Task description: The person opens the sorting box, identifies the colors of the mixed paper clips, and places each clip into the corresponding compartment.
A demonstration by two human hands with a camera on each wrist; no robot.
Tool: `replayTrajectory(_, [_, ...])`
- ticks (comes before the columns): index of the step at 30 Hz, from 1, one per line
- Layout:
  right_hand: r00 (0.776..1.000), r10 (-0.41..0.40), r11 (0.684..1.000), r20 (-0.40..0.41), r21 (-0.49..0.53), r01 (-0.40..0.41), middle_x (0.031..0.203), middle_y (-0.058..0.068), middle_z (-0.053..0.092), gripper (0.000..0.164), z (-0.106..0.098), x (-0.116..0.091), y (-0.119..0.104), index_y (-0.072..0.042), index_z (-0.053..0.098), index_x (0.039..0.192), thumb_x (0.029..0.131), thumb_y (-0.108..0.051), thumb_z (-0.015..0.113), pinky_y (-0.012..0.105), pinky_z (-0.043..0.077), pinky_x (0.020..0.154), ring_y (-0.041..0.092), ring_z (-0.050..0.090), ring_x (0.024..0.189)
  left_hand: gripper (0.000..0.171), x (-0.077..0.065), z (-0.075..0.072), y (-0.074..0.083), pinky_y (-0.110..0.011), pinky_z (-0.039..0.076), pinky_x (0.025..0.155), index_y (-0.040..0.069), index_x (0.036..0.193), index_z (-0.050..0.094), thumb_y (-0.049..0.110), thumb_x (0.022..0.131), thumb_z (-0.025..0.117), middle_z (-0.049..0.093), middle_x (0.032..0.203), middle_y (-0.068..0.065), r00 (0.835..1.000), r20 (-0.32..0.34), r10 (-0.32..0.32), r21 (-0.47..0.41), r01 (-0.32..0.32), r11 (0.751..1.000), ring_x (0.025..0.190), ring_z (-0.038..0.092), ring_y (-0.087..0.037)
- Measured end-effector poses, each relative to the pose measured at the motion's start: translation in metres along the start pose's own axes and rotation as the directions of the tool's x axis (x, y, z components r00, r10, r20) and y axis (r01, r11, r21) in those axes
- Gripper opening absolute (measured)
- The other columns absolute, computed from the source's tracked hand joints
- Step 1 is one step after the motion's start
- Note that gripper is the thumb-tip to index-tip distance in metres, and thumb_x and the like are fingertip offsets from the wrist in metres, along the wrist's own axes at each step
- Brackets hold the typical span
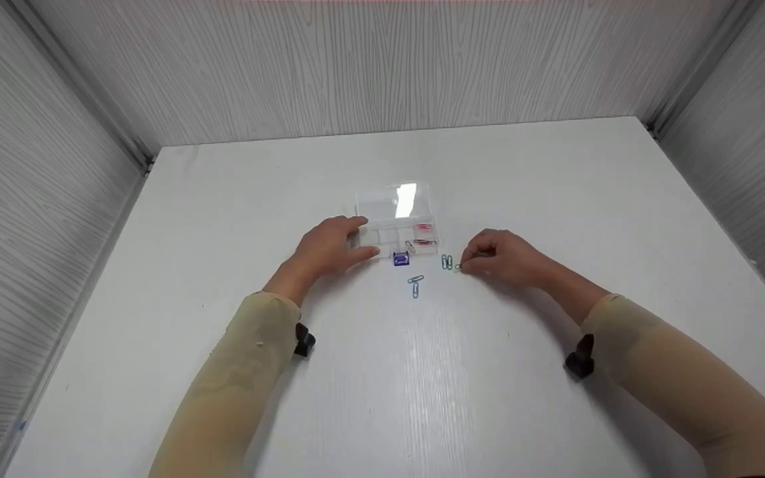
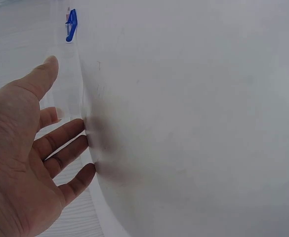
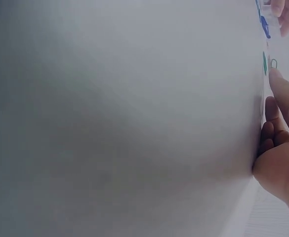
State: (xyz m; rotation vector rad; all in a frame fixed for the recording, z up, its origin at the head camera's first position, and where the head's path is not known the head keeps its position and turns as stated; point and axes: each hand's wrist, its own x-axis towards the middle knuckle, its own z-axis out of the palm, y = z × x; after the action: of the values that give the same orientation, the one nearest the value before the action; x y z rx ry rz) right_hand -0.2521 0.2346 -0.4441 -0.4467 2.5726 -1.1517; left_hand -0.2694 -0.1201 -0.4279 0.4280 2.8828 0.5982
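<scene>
At the middle of the table is a clear plastic compartment box, its lid folded back. My left hand rests at the box's left end, the thumb along the front edge and the index finger near the hinge. In the left wrist view, the fingers of that hand are spread and loosely straight. Red and pink paper clips lie in the right compartments. My right hand pinches a green paper clip between thumb and finger, close over the table. Right beside it lie two green paper clips.
The box's blue-purple latch sticks out at its front. Two blue paper clips lie on the white table before the box. Grey wood-grain panels stand behind and at both sides. Each sleeve has a black clip-like piece.
</scene>
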Motion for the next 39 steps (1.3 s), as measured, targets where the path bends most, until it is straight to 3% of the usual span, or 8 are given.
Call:
replayTrajectory(10, [0.997, 0.040, 0.999, -0.061, 0.032, -0.038, 0.110, 0.004, 0.068, 0.010, -0.004, 0.002, -0.015, -0.019, 0.081, 0.108, 0.100, -0.023, 0.076, 0.036, 0.045, 0.078, 0.025, 0.054, 0.101, 0.079, -0.003, -0.002, 0.002, -0.050, 0.037, 0.121, 0.017, 0.162, 0.048, 0.058, 0.097, 0.071, 0.057, 0.153, -0.009, 1.000, -0.010, -0.005, -0.016, 0.005, 1.000, 0.142, 0.051, -0.030])
replayTrajectory(18, [0.987, -0.059, 0.998, -0.151, 0.016, 0.062, 0.117, 0.003, 0.071, 0.012, -0.003, 0.017, -0.039, -0.015, 0.081, 0.106, 0.099, -0.024, 0.076, 0.041, 0.040, 0.094, 0.026, 0.051, 0.112, 0.079, -0.003, -0.001, 0.002, -0.050, 0.037, 0.122, 0.018, 0.162, 0.047, 0.058, 0.098, 0.070, 0.057, 0.154, -0.009, 1.000, -0.011, -0.008, -0.013, 0.008, 1.000, 0.143, 0.050, -0.030])
replayTrajectory(26, [0.977, -0.041, 0.998, -0.208, 0.044, 0.051, 0.121, 0.004, 0.069, 0.014, 0.008, 0.038, -0.065, -0.014, 0.081, 0.107, 0.099, -0.025, 0.076, 0.045, 0.040, 0.103, 0.027, 0.050, 0.121, 0.078, -0.003, 0.000, 0.002, -0.049, 0.039, 0.120, 0.018, 0.161, 0.048, 0.057, 0.098, 0.071, 0.060, 0.149, -0.008, 1.000, -0.013, -0.010, -0.013, 0.009, 1.000, 0.138, 0.054, -0.029])
replayTrajectory(39, [0.970, 0.022, 0.998, -0.244, 0.062, -0.007, 0.128, 0.001, 0.065, 0.010, 0.027, 0.064, -0.086, -0.017, 0.081, 0.106, 0.100, -0.023, 0.076, 0.047, 0.037, 0.116, 0.025, 0.049, 0.129, 0.079, -0.002, -0.002, 0.001, -0.050, 0.035, 0.123, 0.019, 0.162, 0.047, 0.060, 0.098, 0.069, 0.054, 0.157, -0.008, 1.000, -0.010, -0.001, -0.015, 0.001, 1.000, 0.147, 0.047, -0.031])
